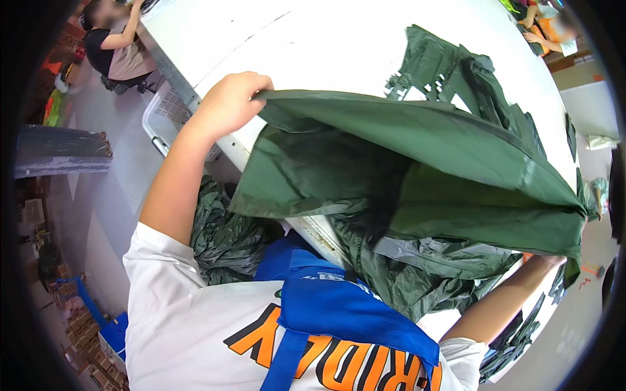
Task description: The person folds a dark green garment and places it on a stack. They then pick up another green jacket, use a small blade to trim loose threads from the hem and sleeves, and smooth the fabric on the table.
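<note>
A large piece of dark green fabric [469,143], smooth and slightly shiny, is stretched across in front of me above the white table. My left hand [236,101] is closed on its upper left corner, thumb and fingers pinched together. At the far right end the cloth bunches into folds, and my right hand [553,259] grips it there, with most of its fingers hidden behind the material. Between my hands the cloth sags into a hollow fold, its lower left flap hanging past the table edge.
Cut green pieces [424,62] lie on the white table [326,45]. Crumpled green fabric [225,234] hangs by the table's near edge, with more [443,274] below my stretched cloth. A white plastic basket [166,114] stands at left. Two people work at the far sides.
</note>
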Tool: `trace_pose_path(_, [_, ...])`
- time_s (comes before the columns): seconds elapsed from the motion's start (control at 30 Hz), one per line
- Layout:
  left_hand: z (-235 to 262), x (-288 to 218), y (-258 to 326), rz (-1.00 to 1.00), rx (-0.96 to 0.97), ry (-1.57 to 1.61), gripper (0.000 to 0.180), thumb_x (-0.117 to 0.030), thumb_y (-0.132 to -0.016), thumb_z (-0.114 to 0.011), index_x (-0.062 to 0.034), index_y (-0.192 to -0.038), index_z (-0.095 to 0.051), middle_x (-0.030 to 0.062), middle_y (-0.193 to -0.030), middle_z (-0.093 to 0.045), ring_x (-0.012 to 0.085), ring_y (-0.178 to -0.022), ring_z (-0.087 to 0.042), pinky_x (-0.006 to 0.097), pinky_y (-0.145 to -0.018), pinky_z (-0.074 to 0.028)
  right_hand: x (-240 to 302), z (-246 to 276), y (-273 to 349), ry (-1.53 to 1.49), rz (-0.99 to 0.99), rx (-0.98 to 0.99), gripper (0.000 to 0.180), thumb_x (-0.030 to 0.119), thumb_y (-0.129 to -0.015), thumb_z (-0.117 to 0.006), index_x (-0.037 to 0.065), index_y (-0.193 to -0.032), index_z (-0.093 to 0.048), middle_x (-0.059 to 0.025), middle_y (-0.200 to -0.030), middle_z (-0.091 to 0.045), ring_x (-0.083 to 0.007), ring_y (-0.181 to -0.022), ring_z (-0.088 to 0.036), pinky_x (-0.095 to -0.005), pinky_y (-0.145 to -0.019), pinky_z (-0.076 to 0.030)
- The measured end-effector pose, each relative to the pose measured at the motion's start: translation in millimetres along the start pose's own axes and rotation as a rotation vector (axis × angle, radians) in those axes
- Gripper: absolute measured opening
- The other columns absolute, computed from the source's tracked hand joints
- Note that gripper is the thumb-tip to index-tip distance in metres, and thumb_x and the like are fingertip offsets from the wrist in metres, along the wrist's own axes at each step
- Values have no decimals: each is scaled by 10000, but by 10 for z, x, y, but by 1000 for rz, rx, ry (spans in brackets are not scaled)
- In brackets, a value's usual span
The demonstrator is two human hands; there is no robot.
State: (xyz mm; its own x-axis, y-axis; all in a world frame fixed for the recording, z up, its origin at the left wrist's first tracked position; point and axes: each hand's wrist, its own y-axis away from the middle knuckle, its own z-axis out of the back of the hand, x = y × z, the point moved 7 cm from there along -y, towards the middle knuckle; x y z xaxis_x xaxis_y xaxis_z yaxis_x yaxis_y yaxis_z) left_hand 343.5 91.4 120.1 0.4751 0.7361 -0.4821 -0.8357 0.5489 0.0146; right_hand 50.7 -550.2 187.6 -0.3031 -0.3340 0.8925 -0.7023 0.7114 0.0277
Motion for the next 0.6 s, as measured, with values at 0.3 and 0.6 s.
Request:
trace_pose_path(0.3, [6, -198, 118, 122, 484, 1186, 124, -16, -825, -585, -10, -947, -605, 38, -885, -625, 101, -814, -566, 261, -744, -458, 777, 435, -1042, 188, 72, -121, 389, 320, -953, -513, 5, -1176, -554, -143, -1199, -574, -270, -1089, -573, -401, -956, -469])
trace_pose_path(0.6, [-28, 265, 56, 278, 148, 174, 108, -16, -821, -546, -12, -925, -576, 53, -812, -607, 141, -773, -602, 294, -674, -506, 1196, 570, -1864, 332, 75, -195, 422, 317, -957, -513, -3, -1231, -500, -152, -1259, -527, -275, -1125, -553, -395, -966, -470])
